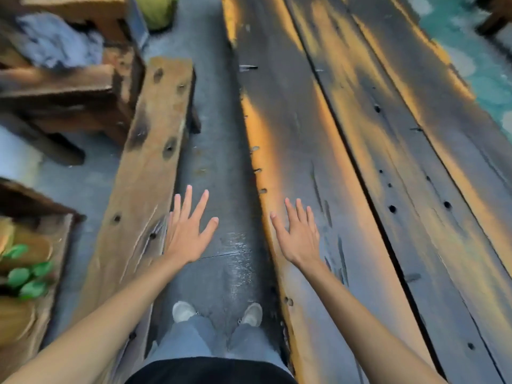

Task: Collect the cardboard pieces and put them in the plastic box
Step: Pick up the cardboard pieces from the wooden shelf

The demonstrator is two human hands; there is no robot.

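My left hand (188,231) is held out flat with fingers spread, above the grey floor strip between a bench and a table, and holds nothing. My right hand (297,234) is also open with spread fingers, hovering over the near edge of the dark plank table (360,162), empty too. No cardboard pieces and no plastic box appear in the head view. The picture is blurred by motion.
A long wooden bench (144,173) runs along my left. I stand on the grey floor (219,151), feet (219,314) visible below. Wooden crates or furniture (63,90) stand at the far left, one (30,273) holding green items. A teal patterned surface (479,65) lies beyond the table.
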